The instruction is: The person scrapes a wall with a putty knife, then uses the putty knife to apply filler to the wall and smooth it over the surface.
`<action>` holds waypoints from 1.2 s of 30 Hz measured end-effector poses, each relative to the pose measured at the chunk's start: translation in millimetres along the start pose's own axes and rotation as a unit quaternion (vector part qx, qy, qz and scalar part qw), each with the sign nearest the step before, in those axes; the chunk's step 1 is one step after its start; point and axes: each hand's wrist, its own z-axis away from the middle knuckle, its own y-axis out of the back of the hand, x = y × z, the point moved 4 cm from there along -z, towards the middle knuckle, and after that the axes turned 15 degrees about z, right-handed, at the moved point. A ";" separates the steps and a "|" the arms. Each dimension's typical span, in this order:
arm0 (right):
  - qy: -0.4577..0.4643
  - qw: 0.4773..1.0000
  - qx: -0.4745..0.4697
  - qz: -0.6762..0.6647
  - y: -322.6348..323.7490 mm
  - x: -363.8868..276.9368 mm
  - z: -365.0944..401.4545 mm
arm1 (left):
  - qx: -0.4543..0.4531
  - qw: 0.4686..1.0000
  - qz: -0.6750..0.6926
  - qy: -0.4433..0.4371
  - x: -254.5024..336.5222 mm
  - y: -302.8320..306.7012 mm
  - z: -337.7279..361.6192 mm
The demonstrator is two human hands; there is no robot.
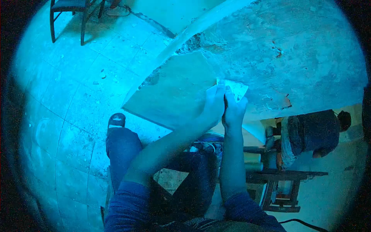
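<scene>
My left hand [215,101] and my right hand [235,111] are close together in front of a rough, worn wall [293,62]. Between them they grip a putty knife with a wide, flat, pale blade [239,88]; its handle is hidden by my hands. Fingers of both hands press along the blade, which lies against or very near the wall. A smoother, darker patch [174,89] covers the wall to the left of my hands. Chipped, crumbling plaster [191,43] borders that patch at the top.
Debris lies on the tiled floor [77,104] at left. A chair [69,5] stands at the top left. At right, another person [313,131] bends beside a dark wooden frame [284,191]. A container [208,145] sits between my legs, partly hidden.
</scene>
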 end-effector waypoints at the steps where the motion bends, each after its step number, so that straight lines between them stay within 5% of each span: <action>1: -0.001 1.000 0.002 0.001 0.5 -1.3 -1.5 | 0.014 0.998 -0.050 -0.029 5.0 -2.0 1.1; 7: 0.030 0.998 -0.037 0.044 -22.5 -31.6 -3.1 | 0.015 0.996 0.077 -0.034 18.1 -0.6 -16.1; 17: -0.011 1.000 -0.003 0.008 -9.2 -10.0 8.0 | 0.032 0.999 0.025 -0.035 0.4 1.5 3.0; 19: -0.033 0.999 0.018 0.001 -5.3 -7.1 8.4 | 0.047 0.992 -0.063 -0.095 6.9 -1.2 5.7; 22: -0.043 0.999 -0.024 0.015 -8.4 -4.5 3.3 | 0.037 0.997 0.020 -0.065 9.0 -2.7 2.0; 24: 0.033 0.999 -0.019 -0.027 -18.3 -10.9 -3.0 | 0.031 0.997 0.011 -0.069 21.0 -2.5 -1.4; 28: 0.003 0.999 -0.046 0.027 -28.7 -29.1 -2.6 | 0.046 0.996 0.071 -0.041 29.6 -1.9 -7.6; 34: 0.015 0.999 0.032 0.041 -22.3 -21.4 -0.6 | 0.023 0.997 -0.002 -0.076 31.9 -0.6 -6.6; 36: 0.019 0.998 -0.040 0.049 -23.7 -28.4 1.4 | 0.019 0.997 -0.022 -0.071 32.2 -0.7 -3.2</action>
